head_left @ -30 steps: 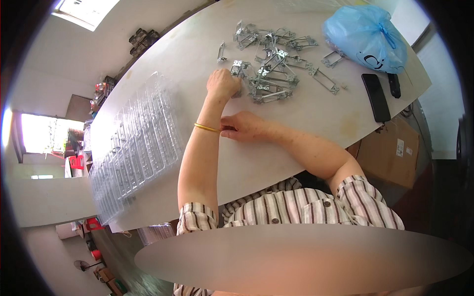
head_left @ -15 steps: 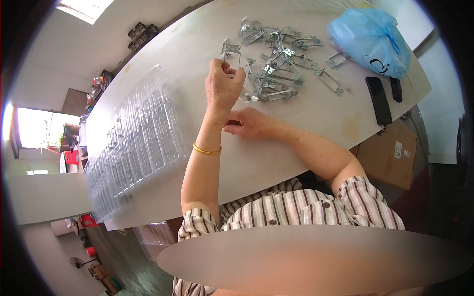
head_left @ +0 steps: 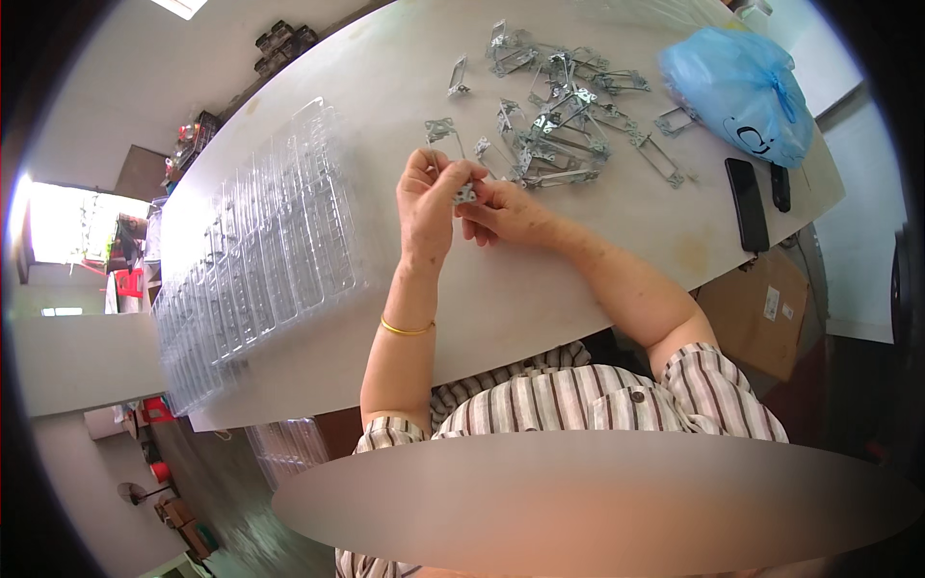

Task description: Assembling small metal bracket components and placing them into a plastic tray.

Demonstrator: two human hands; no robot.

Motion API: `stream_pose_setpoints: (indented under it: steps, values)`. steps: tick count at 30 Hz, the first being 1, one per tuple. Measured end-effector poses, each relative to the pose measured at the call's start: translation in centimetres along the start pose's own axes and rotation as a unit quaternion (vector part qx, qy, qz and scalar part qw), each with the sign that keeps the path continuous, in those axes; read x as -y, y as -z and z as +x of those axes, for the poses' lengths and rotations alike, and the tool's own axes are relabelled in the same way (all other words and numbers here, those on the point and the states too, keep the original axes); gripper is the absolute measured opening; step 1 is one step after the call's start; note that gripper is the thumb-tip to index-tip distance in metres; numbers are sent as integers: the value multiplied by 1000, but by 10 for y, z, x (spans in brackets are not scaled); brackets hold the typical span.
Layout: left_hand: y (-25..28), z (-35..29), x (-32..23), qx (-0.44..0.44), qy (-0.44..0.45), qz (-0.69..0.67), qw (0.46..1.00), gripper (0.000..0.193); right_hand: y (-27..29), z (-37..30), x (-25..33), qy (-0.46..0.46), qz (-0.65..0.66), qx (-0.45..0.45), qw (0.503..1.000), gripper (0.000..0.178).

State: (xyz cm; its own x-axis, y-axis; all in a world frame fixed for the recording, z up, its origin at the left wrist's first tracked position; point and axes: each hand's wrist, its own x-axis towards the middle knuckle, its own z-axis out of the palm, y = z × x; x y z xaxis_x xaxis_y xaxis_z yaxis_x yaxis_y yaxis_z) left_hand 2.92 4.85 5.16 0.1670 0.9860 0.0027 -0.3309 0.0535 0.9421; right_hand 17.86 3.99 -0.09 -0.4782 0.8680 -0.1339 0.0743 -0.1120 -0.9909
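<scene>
Between the fingertips of my left hand (head_left: pixel 426 207) is a thin rectangular metal bracket (head_left: pixel 440 127), its far end sticking out beyond the knuckles. My right hand (head_left: pixel 513 214) meets it from the right, thumb and forefinger closed at the bracket's near end, where the fingers partly cover it. Just beyond my hands, a loose metal bracket (head_left: pixel 458 77) lies on its own. To the right spreads a tangled pile of similar silvery brackets (head_left: pixel 564 120).
Clear plastic blister trays (head_left: pixel 270 231) are stacked on the left of the white table (head_left: pixel 540 308). At the right are a tied blue plastic bag (head_left: pixel 732 91), a black phone (head_left: pixel 746 204) and a small black object (head_left: pixel 779 188). A cardboard box (head_left: pixel 756 308) stands below the table edge.
My left hand has drawn back toward me with the bracket. My right hand has come up to meet it and now grips its near end. The view has shifted slightly.
</scene>
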Motion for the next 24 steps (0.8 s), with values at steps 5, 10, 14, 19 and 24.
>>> stream_pose_setpoints:
  steps: [5,10,14,19,24]
  values:
    - [13,-21,14,22,-51,53,997,16,-2,-5,8,25,24,10,999,18]
    - [13,-40,10,24,-34,40,998,24,4,-6,9,24,18,0,1000,20]
    - [24,-45,17,7,19,-20,1000,35,2,-6,10,48,3,-76,996,19]
    - [28,-47,26,3,20,-25,999,32,1,-7,12,79,-10,-161,984,17]
    - [34,-46,33,1,19,17,1000,31,-3,-6,7,180,-67,-204,960,10]
